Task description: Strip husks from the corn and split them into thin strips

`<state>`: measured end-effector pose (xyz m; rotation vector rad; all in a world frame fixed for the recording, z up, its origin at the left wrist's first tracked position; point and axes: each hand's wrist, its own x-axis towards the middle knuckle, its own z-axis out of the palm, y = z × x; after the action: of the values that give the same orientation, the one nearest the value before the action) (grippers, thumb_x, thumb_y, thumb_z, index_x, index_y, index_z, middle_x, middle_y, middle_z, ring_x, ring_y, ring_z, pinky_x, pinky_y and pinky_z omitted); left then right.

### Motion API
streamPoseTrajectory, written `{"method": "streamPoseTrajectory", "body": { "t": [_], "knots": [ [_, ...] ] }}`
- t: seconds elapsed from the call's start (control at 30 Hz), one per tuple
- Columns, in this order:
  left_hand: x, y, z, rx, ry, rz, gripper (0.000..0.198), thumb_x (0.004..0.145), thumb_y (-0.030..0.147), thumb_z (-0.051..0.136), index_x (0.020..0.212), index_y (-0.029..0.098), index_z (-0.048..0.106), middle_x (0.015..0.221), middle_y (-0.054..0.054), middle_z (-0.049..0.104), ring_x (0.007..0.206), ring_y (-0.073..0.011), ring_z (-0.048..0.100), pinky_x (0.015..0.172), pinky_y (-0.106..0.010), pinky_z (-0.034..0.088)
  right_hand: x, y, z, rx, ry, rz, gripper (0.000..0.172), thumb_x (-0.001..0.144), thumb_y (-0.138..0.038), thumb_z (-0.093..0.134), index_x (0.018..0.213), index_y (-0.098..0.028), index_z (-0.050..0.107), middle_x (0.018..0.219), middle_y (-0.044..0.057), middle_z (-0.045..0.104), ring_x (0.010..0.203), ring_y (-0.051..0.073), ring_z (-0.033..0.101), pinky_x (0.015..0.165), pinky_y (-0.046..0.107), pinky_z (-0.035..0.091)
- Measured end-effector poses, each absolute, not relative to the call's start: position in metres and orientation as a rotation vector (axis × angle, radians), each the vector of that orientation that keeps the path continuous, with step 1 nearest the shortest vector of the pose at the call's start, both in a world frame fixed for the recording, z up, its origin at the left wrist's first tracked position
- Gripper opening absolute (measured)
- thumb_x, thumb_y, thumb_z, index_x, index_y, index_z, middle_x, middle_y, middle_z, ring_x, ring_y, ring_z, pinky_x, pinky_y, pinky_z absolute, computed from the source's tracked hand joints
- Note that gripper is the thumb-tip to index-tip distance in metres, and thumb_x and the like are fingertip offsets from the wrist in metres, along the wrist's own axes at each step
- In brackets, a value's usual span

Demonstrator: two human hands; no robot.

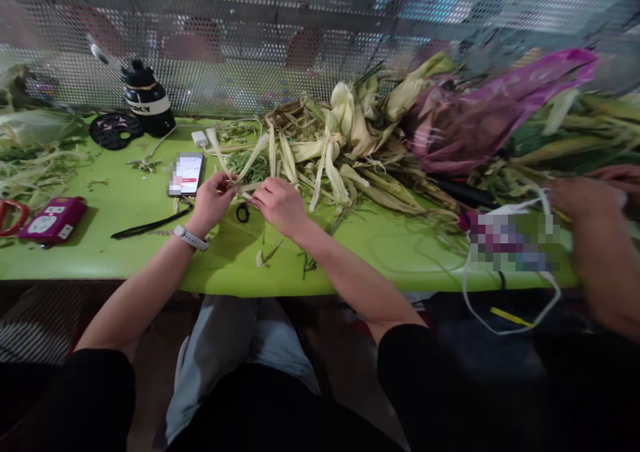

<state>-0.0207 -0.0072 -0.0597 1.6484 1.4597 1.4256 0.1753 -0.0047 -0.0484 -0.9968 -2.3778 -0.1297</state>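
My left hand (215, 199), with a white watch on the wrist, is closed in a pinch on pale corn husk strips (254, 155) that fan out upward from the fingers. Close by on its right, my right hand (280, 202) pinches the end of a pale husk strip stretching between the two hands. Just below the fingertips is a small black ring-shaped object (243, 213). A large heap of corn husks (345, 142) lies beyond and to the right of my hands. The phone (186, 174), its screen lit, rests left of my left hand.
On the green table (240, 272) stand a black bottle (149, 102) and a purple box (54, 220). A black strap (150, 222) lies near my left forearm. A pink plastic bag (465, 125) sits among husks. Another person's arm (597, 239) reaches in at right. Perforated metal (225, 52) closes the back.
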Motion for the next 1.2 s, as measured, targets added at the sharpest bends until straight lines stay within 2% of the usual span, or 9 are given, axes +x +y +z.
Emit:
{"method": "streamPoseTrajectory", "body": {
  "t": [0.1,0.17,0.27,0.37,0.47,0.57,0.7,0.97,1.2],
  "knots": [
    [-0.022,-0.011,-0.055,1.994,1.418,1.242,0.009,0.08,0.021,0.07,0.088,0.018,0.072,0.079,-0.003,0.066,0.07,-0.0148,0.056,0.065,-0.028,0.044,0.179,0.0,-0.046,-0.879,-2.297,-0.196,0.022,0.101,-0.03,0.053,0.095,-0.018,0.07,0.118,0.014,0.066,0.117,0.03,0.057,0.1,0.047,0.045],
    [-0.021,-0.014,-0.051,2.107,1.321,1.159,0.008,0.081,0.021,0.069,0.088,0.018,0.072,0.084,-0.005,0.067,0.074,-0.016,0.059,0.069,-0.03,0.046,0.182,0.006,-0.046,-0.854,-2.283,-0.125,0.022,0.102,-0.03,0.05,0.097,-0.019,0.068,0.119,0.014,0.067,0.12,0.029,0.056,0.104,0.047,0.043],
    [-0.018,-0.018,-0.046,2.039,1.221,1.156,0.02,0.08,0.021,0.071,0.1,0.018,0.068,0.085,-0.004,0.068,0.078,-0.0163,0.062,0.075,-0.031,0.051,0.185,0.013,-0.048,-0.945,-2.234,0.166,0.024,0.103,-0.036,0.047,0.098,-0.019,0.062,0.101,0.011,0.069,0.097,0.025,0.064,0.089,0.041,0.049],
    [-0.016,-0.02,-0.043,1.825,1.118,1.231,0.027,0.08,0.022,0.074,0.105,0.017,0.065,0.088,-0.004,0.067,0.083,-0.0151,0.064,0.082,-0.031,0.054,0.184,0.014,-0.049,-0.998,-2.059,0.565,0.032,0.101,-0.052,0.048,0.095,-0.021,0.056,0.085,0.005,0.067,0.078,0.02,0.063,0.074,0.034,0.049],
    [-0.016,-0.022,-0.041,1.535,0.997,1.292,0.03,0.077,0.023,0.079,0.104,0.018,0.066,0.087,-0.001,0.065,0.083,-0.0127,0.063,0.083,-0.028,0.055,0.181,0.012,-0.049,-0.933,-1.879,0.998,0.043,0.092,-0.066,0.053,0.09,-0.023,0.051,0.074,0.0,0.061,0.067,0.017,0.061,0.067,0.03,0.049],
    [-0.015,-0.023,-0.038,1.194,0.936,1.286,0.032,0.075,0.023,0.081,0.104,0.018,0.069,0.089,-0.001,0.066,0.082,-0.0118,0.065,0.083,-0.029,0.057,0.177,0.011,-0.051,-0.871,-1.765,1.229,0.05,0.085,-0.072,0.058,0.088,-0.023,0.05,0.074,-0.002,0.059,0.063,0.015,0.06,0.062,0.029,0.049],
    [-0.014,-0.023,-0.036,0.937,0.928,1.225,0.025,0.074,0.02,0.081,0.097,0.014,0.073,0.095,-0.004,0.071,0.083,-0.012,0.068,0.081,-0.027,0.057,0.175,0.009,-0.054,-0.868,-1.781,1.185,0.054,0.083,-0.076,0.056,0.089,-0.023,0.05,0.077,0.0,0.06,0.066,0.016,0.06,0.062,0.029,0.05],
    [-0.013,-0.021,-0.043,0.926,0.938,1.2,0.017,0.073,0.022,0.084,0.087,0.015,0.078,0.092,-0.006,0.076,0.084,-0.0129,0.07,0.084,-0.027,0.059,0.174,0.005,-0.054,-0.888,-1.845,0.913,0.049,0.09,-0.071,0.049,0.09,-0.022,0.051,0.082,0.003,0.063,0.076,0.018,0.063,0.069,0.031,0.052],
    [-0.011,-0.024,-0.037,0.933,0.942,1.22,0.022,0.078,0.03,0.082,0.096,0.018,0.078,0.094,-0.005,0.076,0.08,-0.0132,0.072,0.081,-0.032,0.062,0.175,0.001,-0.05,-1.058,-1.807,1.031,0.039,0.097,-0.062,0.047,0.099,-0.024,0.051,0.083,0.002,0.067,0.048,0.013,0.059,0.046,0.029,0.05]
  ]
}}
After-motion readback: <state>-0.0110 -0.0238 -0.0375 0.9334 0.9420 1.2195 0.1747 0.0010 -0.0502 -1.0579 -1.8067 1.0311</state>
